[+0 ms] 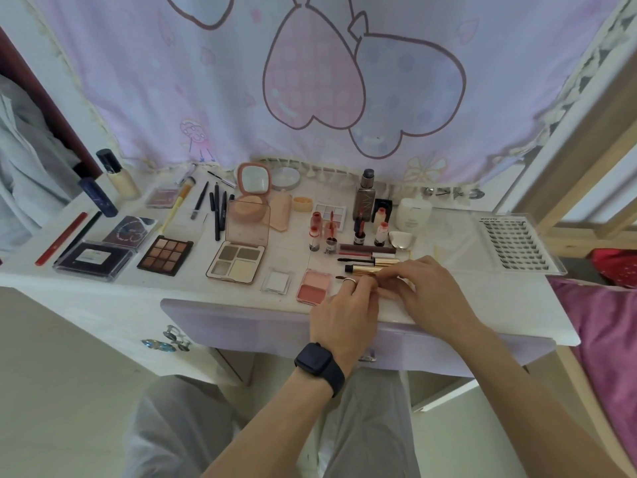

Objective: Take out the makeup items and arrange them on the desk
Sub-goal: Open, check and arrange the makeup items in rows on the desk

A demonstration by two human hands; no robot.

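Lip wand (340, 278) | tip left of fingers (366, 287) | left hand (344, 315), right hand (431, 288) pinching

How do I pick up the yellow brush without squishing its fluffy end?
Pinch the yellow brush across the middle of its thin handle, coming straight down from above. It lies flat on the desk, and its fluffy head is at the far end, away from your fingers.
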